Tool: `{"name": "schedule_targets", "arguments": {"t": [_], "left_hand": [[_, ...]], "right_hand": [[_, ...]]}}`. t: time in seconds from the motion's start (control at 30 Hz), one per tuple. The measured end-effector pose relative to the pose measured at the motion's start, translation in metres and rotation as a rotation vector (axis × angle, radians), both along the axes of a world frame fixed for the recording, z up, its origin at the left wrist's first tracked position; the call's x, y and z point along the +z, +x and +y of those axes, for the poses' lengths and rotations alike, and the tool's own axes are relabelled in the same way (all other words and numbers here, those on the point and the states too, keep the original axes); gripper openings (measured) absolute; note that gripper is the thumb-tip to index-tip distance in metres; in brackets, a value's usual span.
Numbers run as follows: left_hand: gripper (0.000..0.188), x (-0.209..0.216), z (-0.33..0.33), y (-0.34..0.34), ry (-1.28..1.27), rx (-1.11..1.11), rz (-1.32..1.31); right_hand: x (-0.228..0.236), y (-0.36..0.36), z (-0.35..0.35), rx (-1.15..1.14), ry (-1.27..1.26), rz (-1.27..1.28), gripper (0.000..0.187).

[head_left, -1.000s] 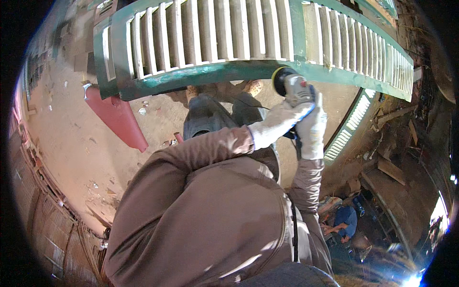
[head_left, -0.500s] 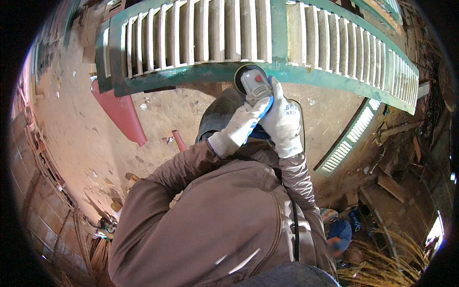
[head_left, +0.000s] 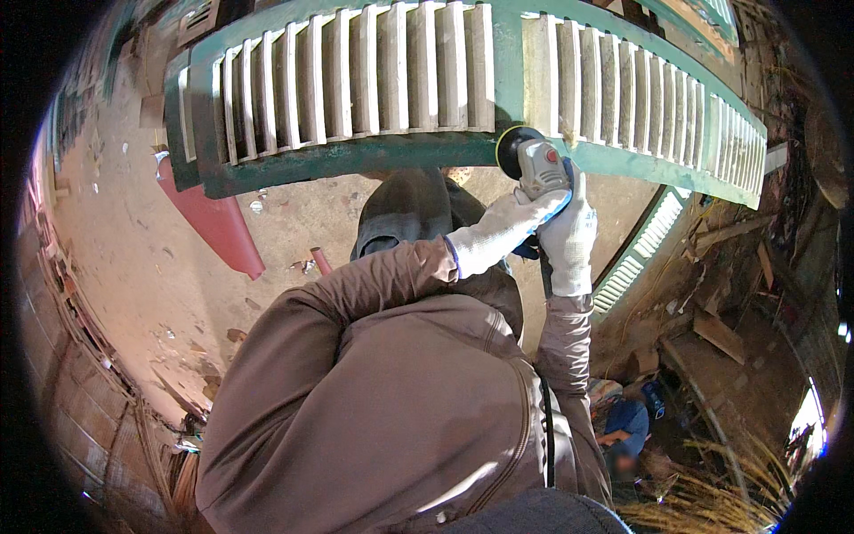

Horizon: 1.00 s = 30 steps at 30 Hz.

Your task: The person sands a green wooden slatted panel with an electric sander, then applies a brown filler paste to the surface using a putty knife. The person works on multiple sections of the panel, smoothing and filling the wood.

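Both my hands wear white gloves with blue palms and close around a grey angle grinder (head_left: 539,167) with a red button. My left hand (head_left: 498,227) wraps the near part of its body from the left, and my right hand (head_left: 569,238) grips it from the right. The grinder's round dark disc (head_left: 512,149) is at the near green rail of a louvred shutter (head_left: 329,165), by the upright between two slatted sections. Whether the disc is spinning I cannot tell. Whitish slats fill the green frame, which lies across in front of me.
A red curved sheet (head_left: 209,218) lies on the floor at the left, with a small red tube (head_left: 321,260) nearer me. To the right is a narrower louvred panel (head_left: 636,258). Wood scraps (head_left: 719,336) lie farther right. A person in blue (head_left: 630,425) is at the lower right.
My hands have carried the grinder to the right along the near green rail, up to the upright. The shutter appears slightly shifted in view.
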<state>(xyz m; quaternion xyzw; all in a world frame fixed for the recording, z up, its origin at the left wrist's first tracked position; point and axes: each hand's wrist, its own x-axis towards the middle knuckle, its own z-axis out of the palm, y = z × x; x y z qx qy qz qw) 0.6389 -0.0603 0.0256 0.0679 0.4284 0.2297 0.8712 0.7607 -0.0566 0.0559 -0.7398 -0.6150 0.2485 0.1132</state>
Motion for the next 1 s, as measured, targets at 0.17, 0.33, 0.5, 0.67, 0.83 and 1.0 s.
{"name": "schedule_targets", "arguments": {"t": [0.17, 0.33, 0.5, 0.67, 0.83, 1.0], "left_hand": [[0.038, -0.023, 0.001, 0.002, 0.0, 0.035, -0.028], [0.036, -0.018, 0.003, 0.002, -0.042, 0.113, -0.057], [0.036, -0.018, 0.004, 0.001, -0.065, 0.105, -0.011], [0.036, -0.009, 0.007, -0.001, -0.031, 0.07, -0.036], [0.04, -0.016, 0.002, 0.006, 0.026, -0.022, -0.038], [0.042, 0.011, -0.008, 0.004, 0.081, -0.122, -0.025]], "right_hand": [[-0.002, -0.004, 0.01, -0.021, -0.045, 0.025, 0.084], [-0.006, -0.002, 0.012, 0.025, -0.003, 0.016, 0.082], [-0.007, -0.001, 0.015, 0.022, -0.058, 0.022, 0.077], [-0.006, 0.0, 0.013, 0.025, -0.044, 0.026, 0.073], [-0.006, 0.004, 0.005, 0.01, -0.012, 0.0, 0.072], [0.002, 0.01, -0.019, -0.076, -0.009, 0.041, 0.073]]}}
